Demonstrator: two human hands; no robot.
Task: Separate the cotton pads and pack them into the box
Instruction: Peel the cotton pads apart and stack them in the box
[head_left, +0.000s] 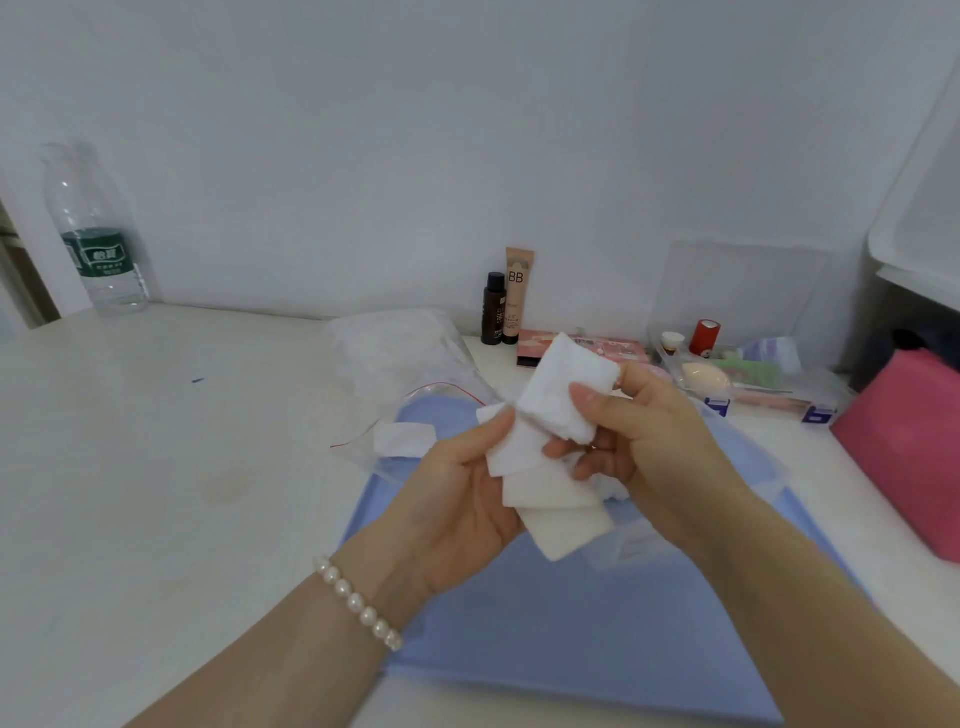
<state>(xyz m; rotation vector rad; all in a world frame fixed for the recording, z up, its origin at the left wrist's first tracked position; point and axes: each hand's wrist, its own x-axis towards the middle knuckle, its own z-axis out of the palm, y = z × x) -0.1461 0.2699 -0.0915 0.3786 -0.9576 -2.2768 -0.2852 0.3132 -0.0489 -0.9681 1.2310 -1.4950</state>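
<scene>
Both hands meet above the blue mat (519, 613), holding a fanned stack of white cotton pads (550, 488). My left hand (457, 499) grips the lower pads from the left, thumb on top. My right hand (639, 431) pinches the top pad (561, 395), lifted up and away from the stack. A clear plastic box (753, 457) lies under my right hand, mostly hidden. One loose pad (402, 436) sits at the mouth of a clear zip bag (405, 364) behind my left hand.
A water bottle (96, 234) stands at the far left by the wall. A dark bottle (493, 309) and BB cream tube (519, 293) stand at the back. A clear organiser (748, 374) of makeup items and a pink box (904, 447) crowd the right.
</scene>
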